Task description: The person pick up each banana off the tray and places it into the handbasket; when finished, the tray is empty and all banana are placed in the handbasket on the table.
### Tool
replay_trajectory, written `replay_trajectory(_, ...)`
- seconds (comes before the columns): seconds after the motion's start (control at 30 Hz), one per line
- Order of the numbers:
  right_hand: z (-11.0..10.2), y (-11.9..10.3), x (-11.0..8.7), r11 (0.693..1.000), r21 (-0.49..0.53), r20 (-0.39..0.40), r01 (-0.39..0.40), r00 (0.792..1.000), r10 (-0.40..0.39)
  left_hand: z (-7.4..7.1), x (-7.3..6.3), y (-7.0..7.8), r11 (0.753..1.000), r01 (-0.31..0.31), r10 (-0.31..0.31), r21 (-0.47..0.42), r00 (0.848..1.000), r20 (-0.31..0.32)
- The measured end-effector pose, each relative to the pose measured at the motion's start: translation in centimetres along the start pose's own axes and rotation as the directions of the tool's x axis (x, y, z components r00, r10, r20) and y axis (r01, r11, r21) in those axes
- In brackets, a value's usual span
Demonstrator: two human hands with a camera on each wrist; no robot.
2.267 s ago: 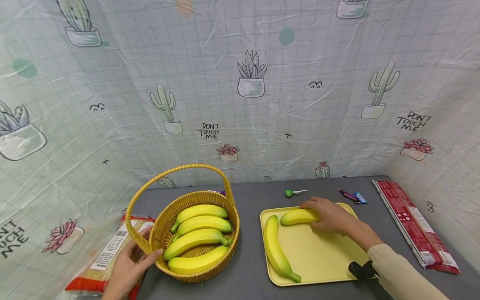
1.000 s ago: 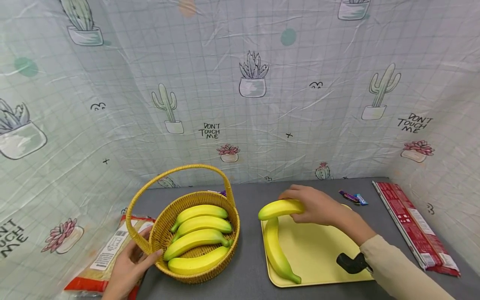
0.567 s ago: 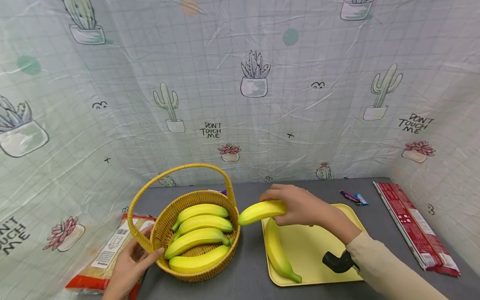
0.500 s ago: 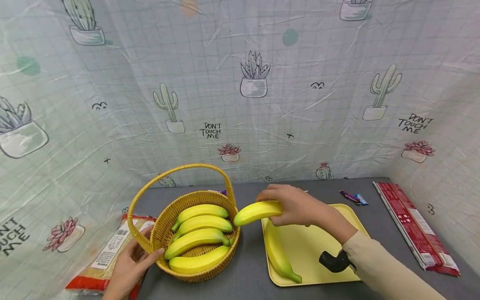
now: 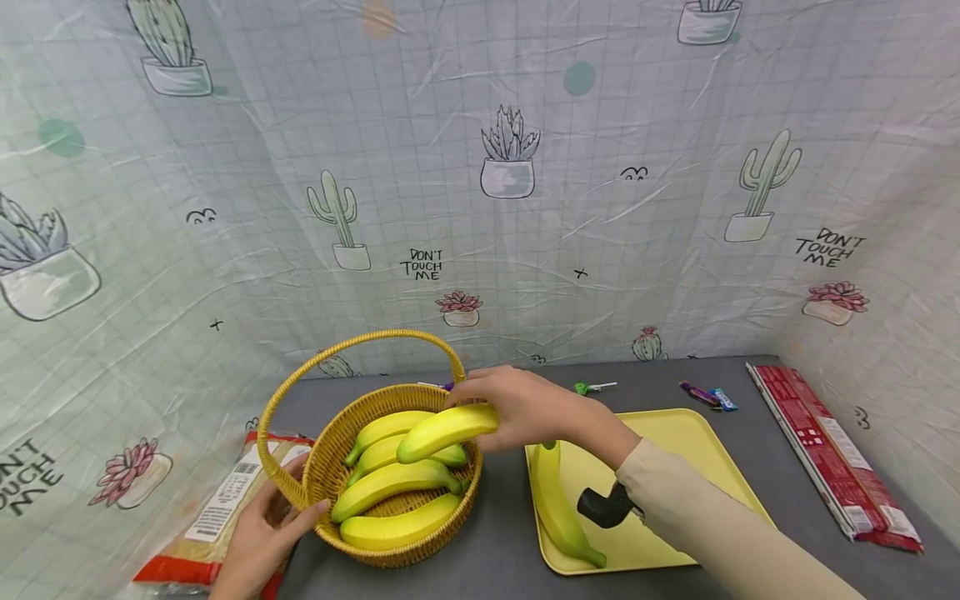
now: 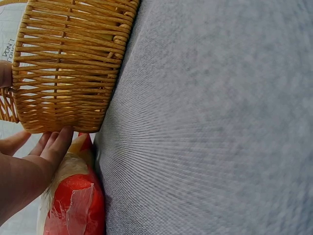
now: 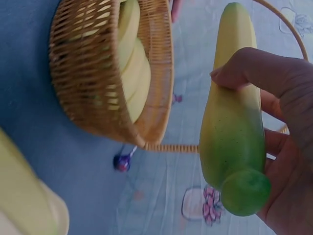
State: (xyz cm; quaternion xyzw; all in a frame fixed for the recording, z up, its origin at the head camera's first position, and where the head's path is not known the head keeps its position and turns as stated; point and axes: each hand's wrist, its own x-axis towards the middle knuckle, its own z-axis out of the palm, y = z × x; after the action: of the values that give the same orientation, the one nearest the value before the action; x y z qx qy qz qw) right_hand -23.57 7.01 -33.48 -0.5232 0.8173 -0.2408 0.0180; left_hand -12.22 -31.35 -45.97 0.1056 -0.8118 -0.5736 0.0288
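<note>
My right hand (image 5: 517, 408) grips a banana (image 5: 447, 431) above the right side of a wicker basket (image 5: 390, 557). In the right wrist view the thumb lies across this banana (image 7: 232, 132), its green stem end toward the camera. Several more bananas (image 5: 393, 490) lie side by side inside the basket. My left hand (image 5: 262, 533) holds the basket's left side, thumb at the rim; the left wrist view shows its fingers (image 6: 61, 142) against the outer weave (image 6: 73, 68). One banana (image 5: 558, 508) rests along the left edge of a yellow tray (image 5: 675, 467).
Behind the left hand lies a red and clear bag (image 5: 217, 517). A green lollipop (image 5: 581, 388) and small wrapped sweets (image 5: 705, 395) are behind the tray. A long red packet (image 5: 832, 454) lies far right. The basket's tall handle (image 5: 367, 336) arches over it.
My right hand has picked a banana up off the tray and carried it left, over the basket. The left hand has stayed at the basket's side.
</note>
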Motion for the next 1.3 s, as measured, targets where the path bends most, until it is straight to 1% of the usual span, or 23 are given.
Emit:
replay_trajectory(0.1,0.4,-0.3,1.3,1.0,-0.013,0.027,0.027,0.999,-0.027,0.1,-0.1,0.0,1.0,0.013,-0.013,-0.007,1.0,0.003)
replay_trajectory(0.2,0.7,-0.7,2.7,0.999,-0.034,0.062,0.025,0.998,-0.023,0.1,-0.2,-0.1,1.0,0.005,-0.005,-0.007,1.0,0.004)
replay_trajectory(0.33,0.9,-1.0,4.5,0.998,-0.069,0.107,0.011,0.994,-0.004,0.1,-0.1,-0.1,1.0,-0.011,0.011,-0.008,1.0,0.0)
replay_trajectory(0.5,1.6,-0.8,6.6,0.996,-0.086,0.135,-0.001,0.991,0.012,0.3,-0.1,-0.1,1.0,0.001,-0.001,-0.002,1.0,0.001)
replay_trajectory(0.67,3.1,-0.6,8.5,0.997,-0.073,0.151,-0.022,0.988,0.033,0.4,-0.5,-0.2,1.0,0.025,-0.025,-0.001,1.0,-0.003)
replay_trajectory(0.83,4.9,-0.5,9.9,0.99,-0.133,0.171,-0.056,0.982,0.079,0.5,-0.7,-0.1,0.999,0.034,-0.034,-0.013,0.999,0.001)
replay_trajectory(1.0,5.8,-0.3,10.9,0.98,-0.176,0.176,-0.097,0.976,0.128,0.5,-0.5,-0.1,1.0,0.029,-0.029,-0.004,1.0,0.004)
replay_trajectory(1.17,5.9,0.3,11.7,0.972,-0.175,0.174,-0.16,0.966,0.19,0.4,-0.3,-0.1,0.999,0.041,-0.041,-0.005,0.999,0.003)
replay_trajectory(1.3,6.4,0.8,12.1,0.962,-0.17,0.183,-0.215,0.952,0.245,0.4,-0.3,-0.3,0.998,0.066,-0.066,-0.011,0.998,0.013)
